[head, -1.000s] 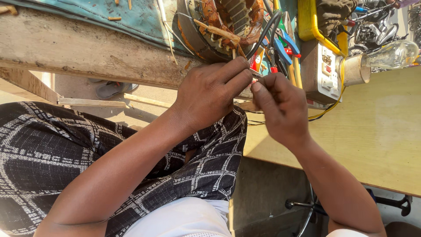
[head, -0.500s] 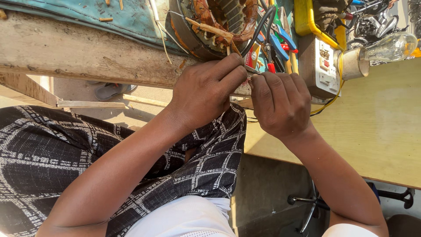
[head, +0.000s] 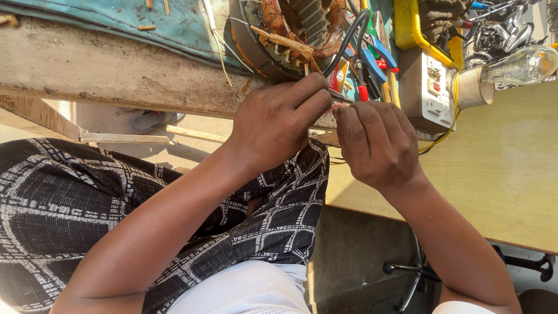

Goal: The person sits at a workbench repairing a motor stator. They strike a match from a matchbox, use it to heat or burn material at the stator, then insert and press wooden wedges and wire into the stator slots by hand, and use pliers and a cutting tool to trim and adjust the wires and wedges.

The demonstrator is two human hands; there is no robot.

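Both hands meet at the edge of a worn wooden bench [head: 116, 70]. My left hand [head: 273, 125] pinches a thin wire lead [head: 306, 68] that drops from a motor stator [head: 296, 29] with copper windings. My right hand [head: 375, 142] is curled, its fingertips touching the left fingertips. Between them it pinches a small pinkish end of the wire [head: 336, 107]. Most of that piece is hidden by the fingers. The stator lies on the bench just above the hands.
Pliers with blue and red handles [head: 372, 58] lie beside the stator. A white socket box [head: 430, 87] with a yellow cable and a clear bulb [head: 523, 64] in a holder sit at the right. A plywood tabletop [head: 494, 174] and a chair base [head: 407, 270] are below right.
My right hand has turned and closed in, its fingers now curled against my left fingertips. My left hand stays pinched at the bench edge.
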